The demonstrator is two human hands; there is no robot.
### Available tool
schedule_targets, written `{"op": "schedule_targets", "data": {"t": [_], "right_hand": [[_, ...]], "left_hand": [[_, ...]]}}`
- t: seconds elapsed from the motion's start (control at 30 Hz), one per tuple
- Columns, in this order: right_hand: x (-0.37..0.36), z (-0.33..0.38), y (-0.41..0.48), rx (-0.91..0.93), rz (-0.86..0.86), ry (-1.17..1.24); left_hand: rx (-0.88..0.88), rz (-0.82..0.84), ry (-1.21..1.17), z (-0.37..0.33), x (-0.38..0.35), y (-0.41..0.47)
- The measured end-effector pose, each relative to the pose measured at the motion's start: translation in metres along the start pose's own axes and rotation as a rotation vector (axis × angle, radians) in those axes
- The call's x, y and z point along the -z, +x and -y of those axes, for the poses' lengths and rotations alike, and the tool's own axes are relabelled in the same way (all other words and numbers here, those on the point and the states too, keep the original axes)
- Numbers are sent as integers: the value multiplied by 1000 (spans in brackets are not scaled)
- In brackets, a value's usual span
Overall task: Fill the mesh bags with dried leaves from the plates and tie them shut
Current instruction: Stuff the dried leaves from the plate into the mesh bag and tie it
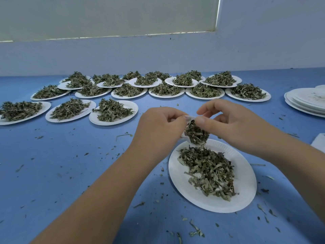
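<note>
Two hands meet over the middle of the blue table [70, 164]. The left hand [158, 127] has its fingers curled and pinches the white top edge of a small mesh bag [196, 133]. The right hand [233, 124] pinches the same top edge from the other side with its thumb and a finger, and its other fingers are bent above it. The mesh bag hangs between the two hands. It is stuffed with dark green leaves and its top looks open.

The bag hangs just above the far rim of a white paper plate [246, 176]. This plate lies near the table's front edge, a bit to the right. A loose pile of dried leaves [209, 169] lies on it.

Many more full plates [130, 106] sit in rows along the far edge of the table, from the left side almost to the right side. Each has a heap of leaves on it. A stack of empty plates [306, 103] sits at the right edge. Just nearer than the stack, something white [319, 141] pokes in at the right edge; I cannot tell what it is. Little leaf crumbs [195, 231] lie all over the table.
</note>
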State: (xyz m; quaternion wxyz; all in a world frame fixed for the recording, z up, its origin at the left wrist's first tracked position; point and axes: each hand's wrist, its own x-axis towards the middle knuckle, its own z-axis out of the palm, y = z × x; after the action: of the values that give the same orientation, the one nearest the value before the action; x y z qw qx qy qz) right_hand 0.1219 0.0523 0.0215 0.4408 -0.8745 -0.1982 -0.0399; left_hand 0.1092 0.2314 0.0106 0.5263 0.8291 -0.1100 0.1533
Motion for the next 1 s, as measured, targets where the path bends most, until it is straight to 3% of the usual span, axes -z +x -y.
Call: {"op": "schedule_targets", "data": {"t": [0.23,0.6,1.0], "right_hand": [[-10,15,-12,136,-5,-244],[-8,15,-10,150,-114,-208],[-23,16,-16,243,-241,-384]], "left_hand": [[86,-72,-83,0,4,1],[69,-76,-73,1,2,1],[24,-29,-74,-5,-7,-6]]}}
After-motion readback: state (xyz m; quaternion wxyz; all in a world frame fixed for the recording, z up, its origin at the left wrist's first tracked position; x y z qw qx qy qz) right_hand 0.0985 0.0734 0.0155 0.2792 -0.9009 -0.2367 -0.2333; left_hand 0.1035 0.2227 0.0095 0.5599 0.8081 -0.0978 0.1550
